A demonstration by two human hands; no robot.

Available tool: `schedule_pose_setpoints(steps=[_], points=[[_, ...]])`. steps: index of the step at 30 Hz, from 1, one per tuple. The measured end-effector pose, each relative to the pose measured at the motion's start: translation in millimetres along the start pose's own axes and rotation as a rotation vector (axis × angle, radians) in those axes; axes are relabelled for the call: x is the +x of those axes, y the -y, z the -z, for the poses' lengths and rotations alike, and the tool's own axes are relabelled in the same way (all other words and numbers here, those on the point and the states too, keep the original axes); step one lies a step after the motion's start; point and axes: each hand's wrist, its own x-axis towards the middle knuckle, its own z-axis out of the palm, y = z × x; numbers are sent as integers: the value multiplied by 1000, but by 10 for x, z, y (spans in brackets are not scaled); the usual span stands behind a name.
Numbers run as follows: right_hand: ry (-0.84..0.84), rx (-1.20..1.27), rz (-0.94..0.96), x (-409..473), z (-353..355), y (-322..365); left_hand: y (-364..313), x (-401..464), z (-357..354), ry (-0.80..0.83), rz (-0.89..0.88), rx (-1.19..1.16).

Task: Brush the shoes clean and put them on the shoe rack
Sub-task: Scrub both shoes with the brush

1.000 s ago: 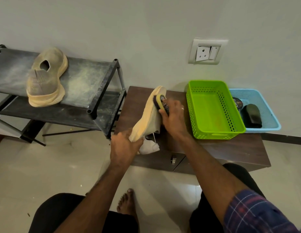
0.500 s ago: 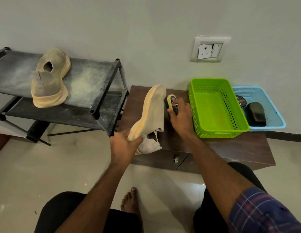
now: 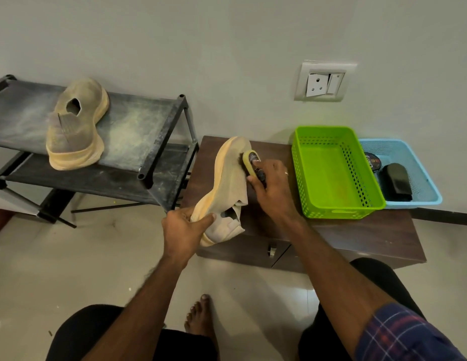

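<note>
On the far left we see the black shoe rack (image 3: 138, 126), dusty on top, w/ one tan shoe (image 3: 74, 126) lying on its top shelf, toe toward us. Next comes our left hand (image 3: 184, 230); its fingers & thumb are wrapped round the heel end of the second shoe (image 3: 229, 183). We hold that shoe up on its side, toe pointing away, over the left edge of the brown cabinet (image 3: 357, 235). Just right of it our right hand (image 3: 272, 188) grips the yellow brush (image 3: 250, 162), fingers curled round the handle, & the bristles touch the shoe's cloth side near the toe. Then the green basket (image 3: 339, 212) sits on the cabinet top, close to the right hand but not touching it. Right beside it, side by side w/ it, is the blue basket (image 3: 420, 199), w/ a black brush (image 3: 395, 182) & a round tin (image 3: 371, 162) inside. Up on the wall is a white socket plate (image 3: 323, 82). At the bottom we see a bare foot (image 3: 201, 313) on the pale floor.
</note>
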Motion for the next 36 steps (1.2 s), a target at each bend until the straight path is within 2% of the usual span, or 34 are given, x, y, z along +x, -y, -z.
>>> schedule_pose_setpoints(steps=[3, 4, 6, 8, 12, 14, 16, 19, 23, 26, 30, 32, 36], points=[[106, 53, 164, -69, -57, 173, 20, 13, -27, 15, -3, -14], [154, 1, 139, -71, -99, 150, 17, 1, -30, 25, -15, -22], [211, -145, -49, -29, -118, 33, -1, -40, -33, 53, 6, -60], [182, -204, -210, 12, -50, -47, 6, -44, -51, 66, 69, -138], [190, 6, -229, -124, 83, 99, -139, 0, -163, 70, 407, -412], [222, 152, -326, -264, 114, 210, -241, -40, -254, 154, 458, -456], [218, 370, -483, -365, 143, 297, -285, -102, -324, 217, 363, -266], [160, 673, -674, -392, 202, 316, -346, -161, -293, 213, 69, 183], [43, 908, -745, -307, 296, 282, -468, -116, -195, 240, -201, 305], [-8, 888, -676, -191, 426, 277, -433, 62, -123, 298, -291, 252], [-32, 846, -621, -82, 600, 226, -501, 248, -142, 403, -428, 693], [-22, 807, -557, -47, 671, 212, -533, 295, -218, 421, -464, 662], [-41, 795, -449, 7, 811, 167, -605, 340, -278, 436, -505, 327]])
